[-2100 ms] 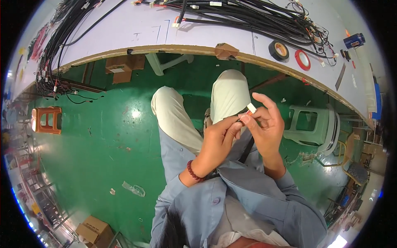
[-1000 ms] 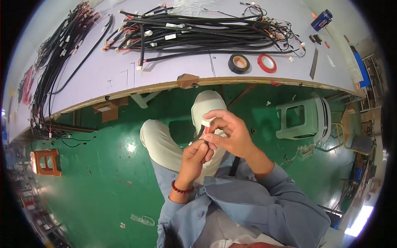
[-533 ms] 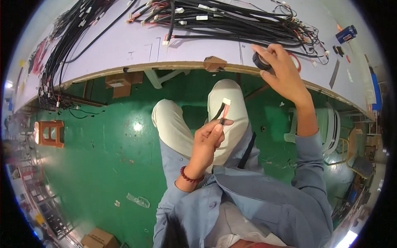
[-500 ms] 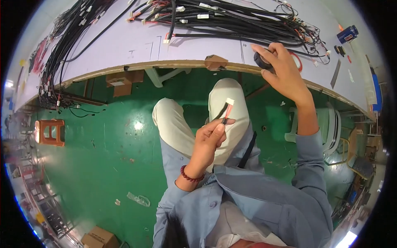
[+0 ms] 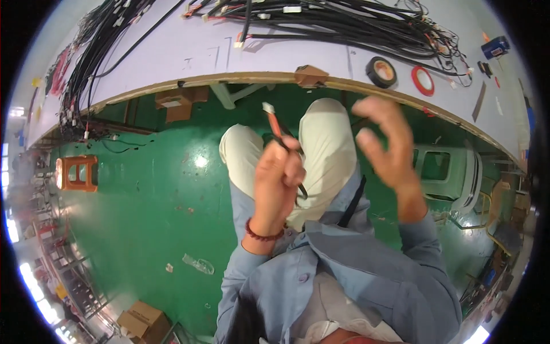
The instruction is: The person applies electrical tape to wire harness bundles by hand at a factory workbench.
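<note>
My left hand (image 5: pixel 278 167) is closed on a cable with a black sleeve, red wires (image 5: pixel 274 122) and a white connector (image 5: pixel 268 108) that points up toward the table. Part of the cable hangs below the fist, over my lap. My right hand (image 5: pixel 389 137) is in the air just short of the table's edge, somewhat blurred, fingers apart and holding nothing. Beyond it on the table lies a roll of black tape (image 5: pixel 373 73), with a roll of red tape (image 5: pixel 420 80) to its right.
Black cable bundles (image 5: pixel 338 28) with white connectors spread over the white table (image 5: pixel 160 63); another bundle (image 5: pixel 94 51) hangs off its left edge. A can (image 5: pixel 495 47) stands far right. Below are an orange stool (image 5: pixel 77 173), a pale green stool (image 5: pixel 444 166) and cardboard boxes (image 5: pixel 143 322).
My right hand has let go of the black tape roll and drawn back from the table. My left hand has turned and moved slightly left, carrying the cable with it.
</note>
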Action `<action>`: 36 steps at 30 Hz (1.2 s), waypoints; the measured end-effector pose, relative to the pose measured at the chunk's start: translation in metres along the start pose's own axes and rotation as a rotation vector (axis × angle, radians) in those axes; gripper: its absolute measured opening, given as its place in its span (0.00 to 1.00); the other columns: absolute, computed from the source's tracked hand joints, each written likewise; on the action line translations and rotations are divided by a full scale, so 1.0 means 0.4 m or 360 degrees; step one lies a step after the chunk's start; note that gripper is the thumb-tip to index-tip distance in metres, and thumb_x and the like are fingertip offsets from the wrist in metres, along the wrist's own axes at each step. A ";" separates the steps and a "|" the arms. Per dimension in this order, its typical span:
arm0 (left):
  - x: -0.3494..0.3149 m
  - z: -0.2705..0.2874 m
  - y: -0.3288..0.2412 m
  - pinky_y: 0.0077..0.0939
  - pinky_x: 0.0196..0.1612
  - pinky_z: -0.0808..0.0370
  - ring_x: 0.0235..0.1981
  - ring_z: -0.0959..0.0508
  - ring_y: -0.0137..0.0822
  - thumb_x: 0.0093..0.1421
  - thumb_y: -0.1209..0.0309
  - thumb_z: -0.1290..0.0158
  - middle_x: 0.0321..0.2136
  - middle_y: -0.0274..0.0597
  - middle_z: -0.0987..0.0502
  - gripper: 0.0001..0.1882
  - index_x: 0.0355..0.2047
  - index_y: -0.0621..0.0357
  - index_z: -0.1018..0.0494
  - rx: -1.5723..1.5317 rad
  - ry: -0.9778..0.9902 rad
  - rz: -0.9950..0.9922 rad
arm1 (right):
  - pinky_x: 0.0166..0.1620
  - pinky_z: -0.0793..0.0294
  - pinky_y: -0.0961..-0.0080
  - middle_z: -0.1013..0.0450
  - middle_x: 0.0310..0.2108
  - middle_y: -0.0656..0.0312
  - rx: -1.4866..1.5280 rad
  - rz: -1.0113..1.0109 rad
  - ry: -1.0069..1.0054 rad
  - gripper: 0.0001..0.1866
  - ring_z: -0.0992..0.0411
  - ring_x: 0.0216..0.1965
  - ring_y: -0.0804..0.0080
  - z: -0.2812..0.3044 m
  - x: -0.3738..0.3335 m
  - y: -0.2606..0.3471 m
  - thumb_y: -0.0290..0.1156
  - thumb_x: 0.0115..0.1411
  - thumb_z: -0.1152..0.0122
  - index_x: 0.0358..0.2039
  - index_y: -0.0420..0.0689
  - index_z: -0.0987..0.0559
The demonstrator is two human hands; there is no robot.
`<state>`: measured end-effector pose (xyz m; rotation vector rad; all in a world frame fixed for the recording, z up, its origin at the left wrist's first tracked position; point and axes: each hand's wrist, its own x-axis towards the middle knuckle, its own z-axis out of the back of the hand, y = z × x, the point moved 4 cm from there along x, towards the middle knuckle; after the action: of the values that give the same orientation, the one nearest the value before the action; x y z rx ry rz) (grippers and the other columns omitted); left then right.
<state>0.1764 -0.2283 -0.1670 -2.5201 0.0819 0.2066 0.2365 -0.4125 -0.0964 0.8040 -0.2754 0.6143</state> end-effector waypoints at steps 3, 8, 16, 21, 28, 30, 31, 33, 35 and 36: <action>0.016 -0.028 -0.159 0.13 0.21 0.46 0.19 0.47 0.19 0.67 0.68 0.60 0.20 0.25 0.42 0.08 0.42 0.56 0.35 -0.0413 0.0089 -0.0303 | 0.61 0.45 0.68 0.39 0.58 0.56 0.1230 -0.0399 0.0871 0.33 0.42 0.60 0.66 -0.242 -0.113 -0.021 0.34 0.52 0.39 0.58 0.41 0.37; -0.056 0.030 -0.468 0.15 0.21 0.47 0.19 0.47 0.21 0.68 0.67 0.61 0.18 0.28 0.42 0.08 0.40 0.57 0.34 -0.0369 0.0197 -0.0882 | 0.56 0.38 0.72 0.26 0.40 0.62 0.0868 -0.0344 0.1646 0.19 0.28 0.38 0.74 -0.514 -0.209 -0.090 0.31 0.58 0.44 0.49 0.39 0.29; -0.260 0.326 -0.822 0.16 0.17 0.48 0.15 0.48 0.24 0.66 0.73 0.60 0.17 0.33 0.41 0.07 0.37 0.61 0.33 -0.0365 -0.0352 -0.1400 | 0.27 0.38 0.84 0.32 0.24 0.71 0.1926 -0.0981 0.1177 0.13 0.40 0.24 0.85 -0.449 -0.164 -0.051 0.30 0.63 0.47 0.44 0.37 0.24; -0.322 0.411 -0.824 0.17 0.17 0.48 0.15 0.49 0.25 0.63 0.78 0.59 0.16 0.32 0.45 0.05 0.36 0.60 0.33 -0.0117 -0.0915 -0.1551 | 0.26 0.40 0.84 0.34 0.19 0.71 0.1562 -0.0640 0.1268 0.11 0.40 0.22 0.85 -0.445 -0.161 -0.018 0.33 0.63 0.47 0.40 0.42 0.20; -0.208 0.352 -0.699 0.15 0.18 0.50 0.17 0.47 0.21 0.66 0.71 0.57 0.17 0.28 0.42 0.08 0.42 0.60 0.32 -0.0063 -0.0807 -0.1640 | 0.30 0.38 0.89 0.33 0.24 0.70 0.1559 -0.1077 0.1167 0.14 0.38 0.25 0.86 -0.435 -0.254 -0.103 0.30 0.62 0.48 0.42 0.32 0.24; -0.213 0.319 -0.675 0.14 0.17 0.51 0.15 0.47 0.19 0.66 0.67 0.57 0.17 0.26 0.40 0.10 0.43 0.60 0.33 0.0223 -0.0880 -0.1645 | 0.40 0.31 0.82 0.28 0.32 0.62 0.1417 -0.0880 0.1212 0.13 0.30 0.34 0.75 -0.472 -0.258 -0.122 0.29 0.60 0.46 0.43 0.34 0.25; -0.208 0.303 -0.659 0.14 0.17 0.51 0.15 0.47 0.19 0.66 0.67 0.57 0.17 0.26 0.40 0.10 0.43 0.60 0.33 0.0215 -0.0869 -0.1675 | 0.40 0.31 0.82 0.28 0.32 0.62 0.1410 -0.0848 0.1216 0.13 0.30 0.34 0.75 -0.480 -0.257 -0.125 0.29 0.60 0.46 0.43 0.34 0.25; -0.185 0.269 -0.618 0.13 0.17 0.51 0.15 0.46 0.17 0.66 0.68 0.56 0.17 0.26 0.39 0.10 0.40 0.61 0.30 0.0412 -0.0880 -0.1595 | 0.49 0.32 0.73 0.28 0.42 0.54 0.0405 -0.0079 0.0750 0.14 0.29 0.44 0.61 -0.457 -0.220 -0.075 0.27 0.57 0.45 0.44 0.36 0.25; -0.153 0.233 -0.563 0.13 0.17 0.51 0.15 0.46 0.17 0.66 0.68 0.55 0.17 0.26 0.38 0.10 0.38 0.61 0.29 0.0505 -0.0846 -0.1572 | 0.50 0.33 0.73 0.29 0.43 0.54 0.0507 -0.0181 0.0775 0.15 0.30 0.44 0.61 -0.437 -0.171 -0.043 0.24 0.55 0.44 0.44 0.37 0.25; -0.133 0.210 -0.532 0.13 0.17 0.50 0.15 0.46 0.17 0.65 0.68 0.55 0.17 0.26 0.37 0.10 0.36 0.61 0.28 0.0606 -0.0829 -0.1530 | 0.50 0.33 0.72 0.30 0.43 0.54 0.0621 -0.0302 0.0810 0.15 0.31 0.45 0.61 -0.422 -0.146 -0.033 0.22 0.54 0.44 0.44 0.37 0.25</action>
<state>0.1355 -0.0052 -0.1051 -1.8064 -1.1437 0.3842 0.1988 -0.3181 -0.2438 1.0010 0.3939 0.6795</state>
